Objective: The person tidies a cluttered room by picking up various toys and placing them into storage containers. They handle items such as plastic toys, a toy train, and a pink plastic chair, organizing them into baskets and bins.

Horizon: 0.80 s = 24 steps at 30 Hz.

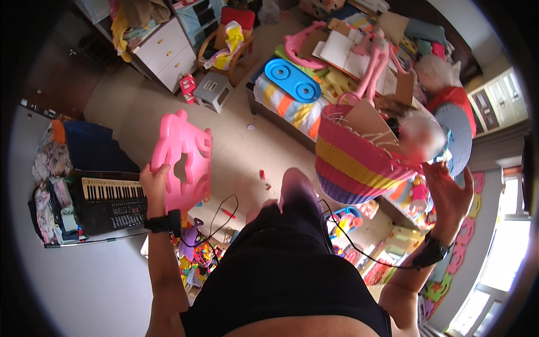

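On the left of the head view, my left hand (155,180) grips the edge of a pink moulded plastic panel (191,164) with cut-outs, which hangs over the floor. My right hand (448,193), at the right, is at the rim of a pink, yellow and purple woven basket (358,164), thumb and fingers partly spread; its contact with the rim is hard to make out. A brown cardboard piece (368,120) stands inside the basket. Behind the basket lies a blue plastic tray (292,80) with two round recesses, on a striped bed cover (286,103).
An electronic keyboard (113,202) lies at left. A grey step stool (214,90) and an armchair (227,42) stand by a white drawer unit (164,52). Small red pieces (262,174) lie on the floor. Mixed toys (202,257) are at lower left. Cables hang from both wrists.
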### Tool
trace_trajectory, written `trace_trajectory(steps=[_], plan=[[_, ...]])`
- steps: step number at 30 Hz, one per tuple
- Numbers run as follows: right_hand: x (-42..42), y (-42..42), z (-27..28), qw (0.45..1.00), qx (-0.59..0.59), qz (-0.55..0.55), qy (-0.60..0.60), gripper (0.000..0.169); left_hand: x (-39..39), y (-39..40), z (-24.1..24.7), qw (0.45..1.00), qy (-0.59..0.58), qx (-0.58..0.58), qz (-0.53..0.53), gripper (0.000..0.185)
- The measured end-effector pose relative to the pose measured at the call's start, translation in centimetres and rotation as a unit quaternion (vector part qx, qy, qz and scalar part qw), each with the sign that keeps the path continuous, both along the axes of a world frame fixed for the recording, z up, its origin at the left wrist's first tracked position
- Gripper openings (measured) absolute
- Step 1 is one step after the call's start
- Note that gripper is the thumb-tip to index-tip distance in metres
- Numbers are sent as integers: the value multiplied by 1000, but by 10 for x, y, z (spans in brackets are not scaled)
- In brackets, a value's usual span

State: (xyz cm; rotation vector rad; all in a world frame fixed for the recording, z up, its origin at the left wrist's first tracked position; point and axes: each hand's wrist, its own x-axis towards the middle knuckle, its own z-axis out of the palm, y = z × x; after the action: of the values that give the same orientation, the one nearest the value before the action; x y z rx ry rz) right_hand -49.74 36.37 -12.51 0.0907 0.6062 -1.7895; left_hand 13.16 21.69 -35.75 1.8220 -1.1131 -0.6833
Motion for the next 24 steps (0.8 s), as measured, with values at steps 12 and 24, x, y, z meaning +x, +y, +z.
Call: trace_trajectory(steps=[12,24], plan=[[57,-280,-28,958,-73,266,-74,65,30,-61,-31,992,-61,46,102,35],[171,-476,-30,952,-27,291,-90,41,39,-203,48,987,-11,71,145,23]])
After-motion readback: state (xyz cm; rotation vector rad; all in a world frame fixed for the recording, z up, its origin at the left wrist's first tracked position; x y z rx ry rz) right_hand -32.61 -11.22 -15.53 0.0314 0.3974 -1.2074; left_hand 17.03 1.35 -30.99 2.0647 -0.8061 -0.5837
